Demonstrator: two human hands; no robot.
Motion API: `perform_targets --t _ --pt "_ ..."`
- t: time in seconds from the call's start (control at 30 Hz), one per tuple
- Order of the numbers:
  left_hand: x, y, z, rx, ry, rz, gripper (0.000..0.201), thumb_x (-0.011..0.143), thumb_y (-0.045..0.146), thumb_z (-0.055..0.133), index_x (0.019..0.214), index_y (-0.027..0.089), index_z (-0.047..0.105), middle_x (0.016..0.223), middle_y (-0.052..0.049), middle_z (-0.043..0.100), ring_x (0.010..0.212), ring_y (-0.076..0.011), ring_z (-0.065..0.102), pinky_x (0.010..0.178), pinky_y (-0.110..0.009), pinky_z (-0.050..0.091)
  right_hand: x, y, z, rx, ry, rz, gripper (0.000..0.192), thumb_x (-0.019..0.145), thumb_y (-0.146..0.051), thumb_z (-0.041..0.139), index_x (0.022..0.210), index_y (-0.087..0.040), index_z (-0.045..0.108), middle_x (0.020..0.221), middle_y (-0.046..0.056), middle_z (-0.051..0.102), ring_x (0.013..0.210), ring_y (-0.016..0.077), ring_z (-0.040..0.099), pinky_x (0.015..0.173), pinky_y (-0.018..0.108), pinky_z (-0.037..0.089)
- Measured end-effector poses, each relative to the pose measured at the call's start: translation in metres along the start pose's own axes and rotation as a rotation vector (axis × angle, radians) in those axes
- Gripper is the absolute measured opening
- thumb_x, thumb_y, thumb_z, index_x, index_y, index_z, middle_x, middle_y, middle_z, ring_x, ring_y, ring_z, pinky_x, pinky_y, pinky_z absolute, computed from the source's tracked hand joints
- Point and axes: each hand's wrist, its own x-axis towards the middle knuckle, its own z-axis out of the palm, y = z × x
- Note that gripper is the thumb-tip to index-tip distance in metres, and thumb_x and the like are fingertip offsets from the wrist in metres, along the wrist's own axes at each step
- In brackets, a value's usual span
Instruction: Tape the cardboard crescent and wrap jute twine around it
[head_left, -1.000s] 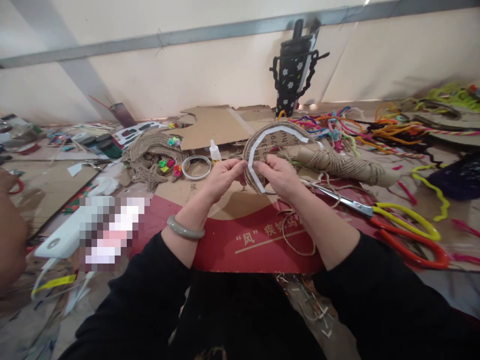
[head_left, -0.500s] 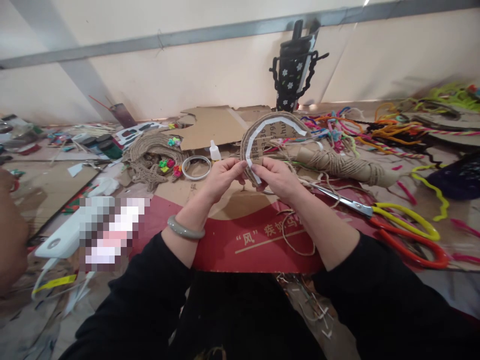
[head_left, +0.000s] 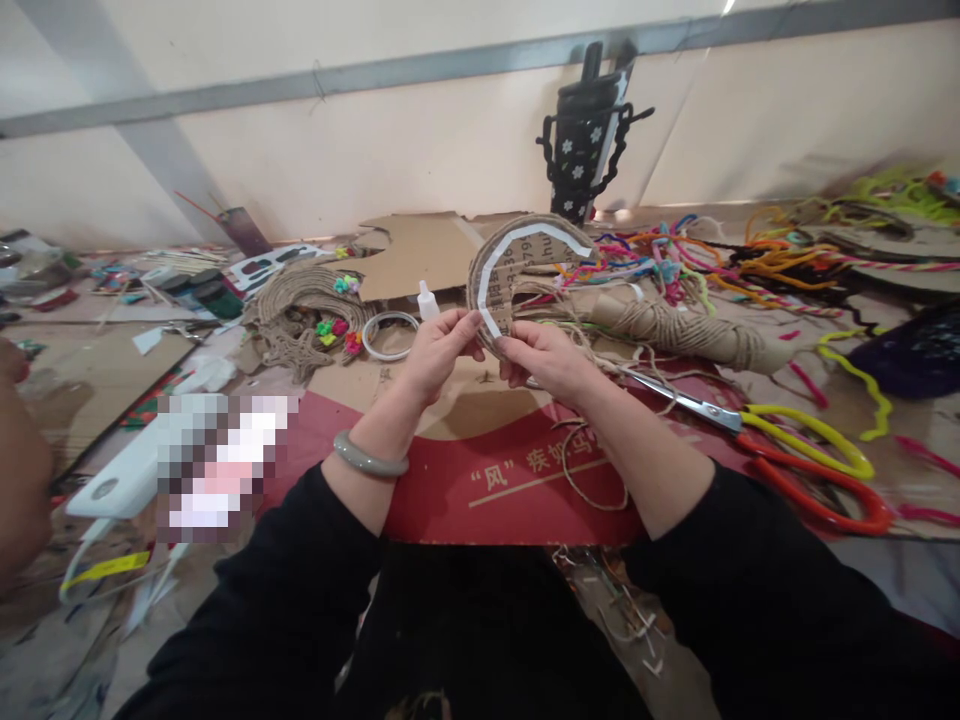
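A curved cardboard piece (head_left: 517,268) stands raised in front of me, with printed characters on its face, a white tape strip (head_left: 489,275) along the curve and a brown, layered-looking outer edge. My left hand (head_left: 444,352) pinches its lower left edge between thumb and fingers. On the lower end, my right hand (head_left: 546,358) grips with the thumb in front; its other fingers are partly hidden. Below both hands lies a red and brown cardboard sheet (head_left: 450,500). Close to my left hand are a small white bottle (head_left: 427,303) and a white tape roll (head_left: 366,342).
Large scissors (head_left: 814,440) with yellow and red handles lie at right, near a roll of twine (head_left: 690,330). Coloured cords (head_left: 675,260) spread behind. A black tumbler (head_left: 577,150) stands by the wall. Another person's arm (head_left: 22,460) shows at far left, beside a white power bank (head_left: 142,455).
The curved cardboard piece has shifted slightly left and turned a little in my hands. My left hand's grip has moved up along its edge, while my right hand stays near the lower end.
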Motion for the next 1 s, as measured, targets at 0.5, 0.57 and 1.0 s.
perform_targets --t 0.5,0.57,1.0 --pt "-0.0051 -0.0030 0.0022 -0.023 -0.107 -0.057 0.039 0.070 0.051 0.076 0.072 0.015 0.062 0.063 0.001 0.057 0.057 -0.0082 0.053 0.057 -0.023 0.047 0.0036 0.0013 -0.0036 0.142 0.161 -0.094 0.040 0.077 -0.051 0.064 0.061 -0.019 0.047 0.046 -0.003 0.054 0.039 0.0083 0.049 0.041 0.021 0.041" --pt "-0.0051 -0.0033 0.0022 -0.031 -0.108 -0.059 0.039 0.070 0.051 0.076 0.071 0.014 0.061 0.064 0.001 0.058 0.057 -0.0078 0.053 0.057 -0.022 0.047 0.0031 0.0011 -0.0033 0.150 0.170 -0.098 0.041 0.075 -0.053 0.065 0.061 -0.019 0.047 0.046 -0.003 0.054 0.040 0.0082 0.050 0.041 0.020 0.041" --pt "-0.0056 -0.0011 0.0036 0.074 -0.206 -0.108 0.041 0.073 0.053 0.072 0.070 0.013 0.063 0.063 -0.001 0.061 0.056 -0.0087 0.054 0.057 -0.022 0.045 0.0060 0.0029 -0.0081 0.066 0.350 -0.167 0.048 0.077 -0.061 0.059 0.057 -0.018 0.053 0.046 -0.002 0.052 0.041 0.0073 0.046 0.043 0.022 0.040"
